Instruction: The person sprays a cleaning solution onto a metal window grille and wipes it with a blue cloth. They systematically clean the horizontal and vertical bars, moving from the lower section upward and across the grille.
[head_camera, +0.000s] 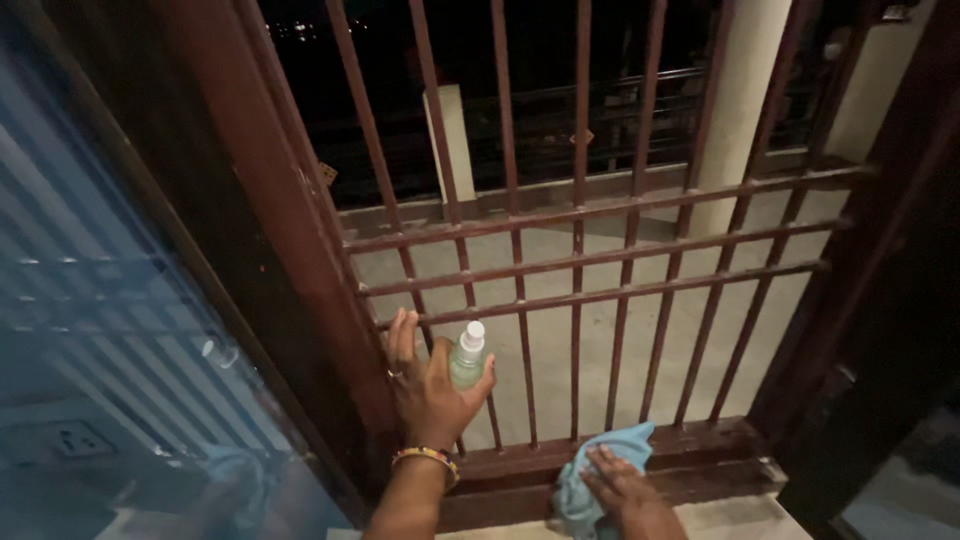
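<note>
A small spray bottle (467, 357), pale green and translucent with a white cap, stands upright in the grip of the left hand (430, 385), held against the dark red bars of a window grille (580, 290) near its lower left corner. No label can be made out on its side. A small pale tag or sticker (327, 173) sits on the frame's upper left edge, too dim to read.

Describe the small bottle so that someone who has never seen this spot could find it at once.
Start at the dark red barred grille that fills the window. At its lower left, the left hand, which wears a bangle, grips a small bottle against the bars. It is pale, translucent and white-capped, unlike the blue cloth under the right hand on the sill.
</note>
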